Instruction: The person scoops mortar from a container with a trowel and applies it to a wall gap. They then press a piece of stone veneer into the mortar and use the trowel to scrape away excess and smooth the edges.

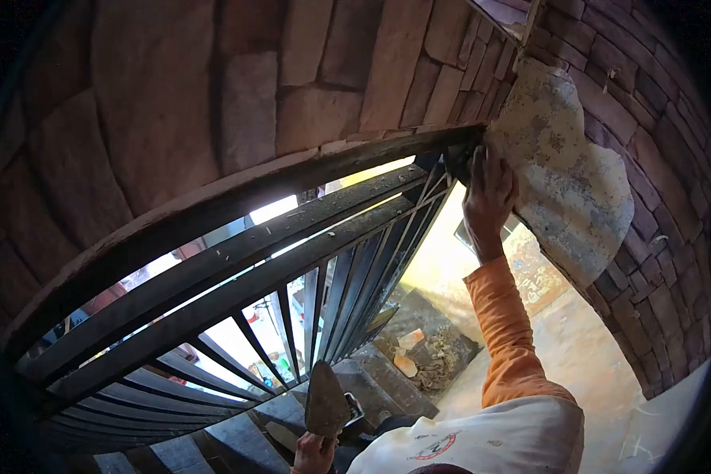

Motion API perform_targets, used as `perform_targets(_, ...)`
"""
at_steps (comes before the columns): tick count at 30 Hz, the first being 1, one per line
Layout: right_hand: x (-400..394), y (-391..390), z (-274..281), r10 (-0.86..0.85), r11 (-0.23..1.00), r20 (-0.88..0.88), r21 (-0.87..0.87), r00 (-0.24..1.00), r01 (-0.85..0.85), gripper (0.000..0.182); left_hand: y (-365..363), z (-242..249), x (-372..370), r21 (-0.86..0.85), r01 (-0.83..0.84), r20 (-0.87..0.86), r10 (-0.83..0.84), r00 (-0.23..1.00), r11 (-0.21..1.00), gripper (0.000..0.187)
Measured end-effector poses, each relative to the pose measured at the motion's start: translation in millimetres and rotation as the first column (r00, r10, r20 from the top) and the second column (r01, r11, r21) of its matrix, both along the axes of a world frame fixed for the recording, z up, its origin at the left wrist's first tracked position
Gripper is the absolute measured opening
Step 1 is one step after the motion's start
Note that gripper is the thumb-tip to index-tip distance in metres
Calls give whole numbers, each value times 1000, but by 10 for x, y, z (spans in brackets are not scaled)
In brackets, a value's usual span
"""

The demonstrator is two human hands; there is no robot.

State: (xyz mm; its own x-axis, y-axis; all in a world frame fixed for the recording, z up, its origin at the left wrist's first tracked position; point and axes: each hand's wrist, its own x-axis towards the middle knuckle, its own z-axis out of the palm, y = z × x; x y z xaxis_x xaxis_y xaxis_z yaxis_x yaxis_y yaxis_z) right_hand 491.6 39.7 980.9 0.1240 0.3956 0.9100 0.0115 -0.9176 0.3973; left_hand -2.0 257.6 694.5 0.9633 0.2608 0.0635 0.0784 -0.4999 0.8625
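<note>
My right hand, at the end of an orange sleeve, reaches up to the corner where the dark beam meets the wall. Its fingers are stretched out and rest against that edge, beside a bare grey plaster patch. Just left of the fingertips is something dark that I cannot make out. Low in the view, my left hand is closed around the handle of a trowel. The trowel's blade points upward and has a dull, dirty face.
Stone-patterned wall covering spans the top and right side. A dark metal railing with bars slants across the left. Below are dark steps, a board holding rubble and broken pieces, and a pale floor.
</note>
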Motion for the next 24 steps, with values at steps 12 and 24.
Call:
perform_targets(12, 19, -49, 146, 0, 1000, -69, 3, 998, 0, 60, 8, 278, 201, -127, 57, 47, -51, 998, 990, 12)
perform_targets(24, 5, -12, 154, -16, 997, -27, -77, 1000, 14, 48, -68, -280, 3, 88, 82, 47, -86, 995, 993, 25)
